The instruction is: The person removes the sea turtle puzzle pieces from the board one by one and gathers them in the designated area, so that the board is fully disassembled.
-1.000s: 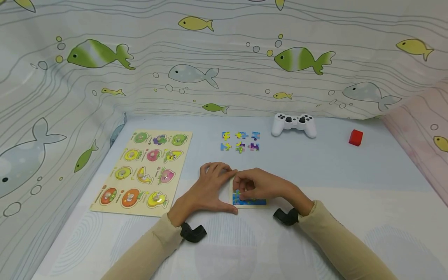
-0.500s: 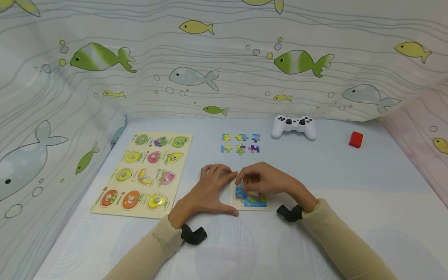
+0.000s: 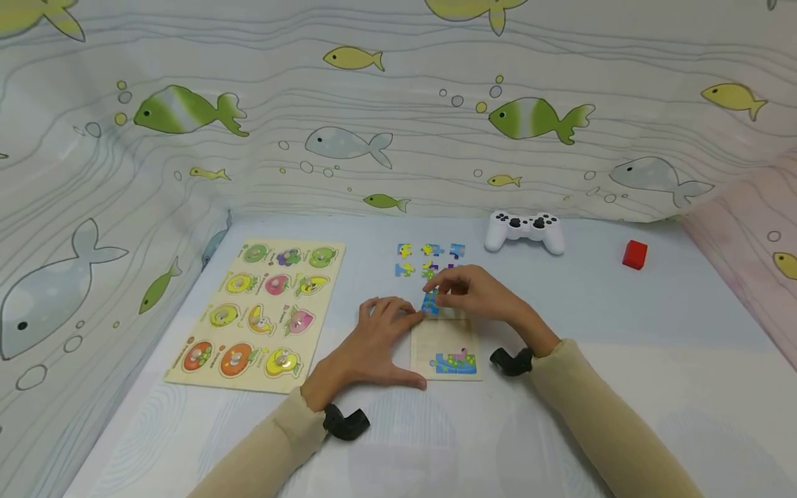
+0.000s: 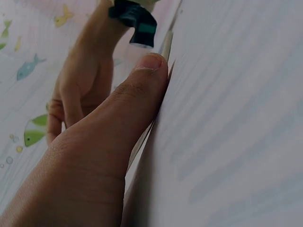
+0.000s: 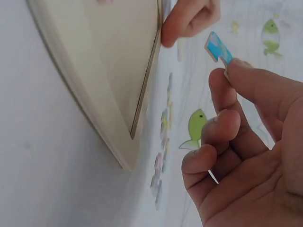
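Pinching a blue puzzle piece (image 5: 218, 48), the right fingers (image 5: 262, 85) hover near a wooden tray (image 3: 432, 337) that spread left fingers (image 3: 397, 375) touch.

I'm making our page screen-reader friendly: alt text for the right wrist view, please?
The right hand pinches a blue bit of jigsaw. A wooden tray fills the upper left, the left hand at its edge; blurred loose pieces lie beyond.

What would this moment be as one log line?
right grip: pinches blue puzzle part | left grip: touches tray | tray: fitted pieces, near-right corner | beyond tray: loose pieces
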Demonstrator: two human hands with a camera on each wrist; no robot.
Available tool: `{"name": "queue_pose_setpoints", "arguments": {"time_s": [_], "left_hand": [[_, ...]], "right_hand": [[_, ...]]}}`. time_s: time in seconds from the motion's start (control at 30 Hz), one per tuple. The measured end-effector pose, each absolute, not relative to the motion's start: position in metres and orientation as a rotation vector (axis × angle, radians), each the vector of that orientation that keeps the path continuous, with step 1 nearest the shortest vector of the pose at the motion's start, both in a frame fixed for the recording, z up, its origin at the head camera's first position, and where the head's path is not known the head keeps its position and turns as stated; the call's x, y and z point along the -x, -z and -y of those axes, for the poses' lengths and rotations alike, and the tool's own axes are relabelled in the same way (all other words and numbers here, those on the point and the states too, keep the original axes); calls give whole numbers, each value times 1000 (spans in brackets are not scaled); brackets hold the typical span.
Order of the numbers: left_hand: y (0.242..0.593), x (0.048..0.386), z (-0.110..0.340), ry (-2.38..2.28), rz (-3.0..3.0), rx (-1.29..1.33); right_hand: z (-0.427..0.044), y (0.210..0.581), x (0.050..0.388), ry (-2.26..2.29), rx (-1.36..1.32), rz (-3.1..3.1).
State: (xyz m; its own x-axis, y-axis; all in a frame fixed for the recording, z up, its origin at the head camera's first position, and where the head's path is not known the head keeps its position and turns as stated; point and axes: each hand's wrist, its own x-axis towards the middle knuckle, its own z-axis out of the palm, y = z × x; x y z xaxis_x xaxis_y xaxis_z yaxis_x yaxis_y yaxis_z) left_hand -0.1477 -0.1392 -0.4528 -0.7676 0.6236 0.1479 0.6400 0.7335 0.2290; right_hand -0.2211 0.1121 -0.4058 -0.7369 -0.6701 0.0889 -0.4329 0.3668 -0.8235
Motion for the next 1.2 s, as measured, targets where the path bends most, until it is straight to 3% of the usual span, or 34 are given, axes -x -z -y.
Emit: {"name": "queue_pose_setpoints", "arguments": {"time_s": [0.37,0.7,1.2], "left_hand": [[456,147,138,402,2822,1057],[457,147,136,382,2831,1058],[454,146,139,390,2806,1063]], "right_hand": [[-89,411,253,1114,955,-2458],[-78,410,259,980,818,-2457],[-63,413,262,856,993,-2501]]}}
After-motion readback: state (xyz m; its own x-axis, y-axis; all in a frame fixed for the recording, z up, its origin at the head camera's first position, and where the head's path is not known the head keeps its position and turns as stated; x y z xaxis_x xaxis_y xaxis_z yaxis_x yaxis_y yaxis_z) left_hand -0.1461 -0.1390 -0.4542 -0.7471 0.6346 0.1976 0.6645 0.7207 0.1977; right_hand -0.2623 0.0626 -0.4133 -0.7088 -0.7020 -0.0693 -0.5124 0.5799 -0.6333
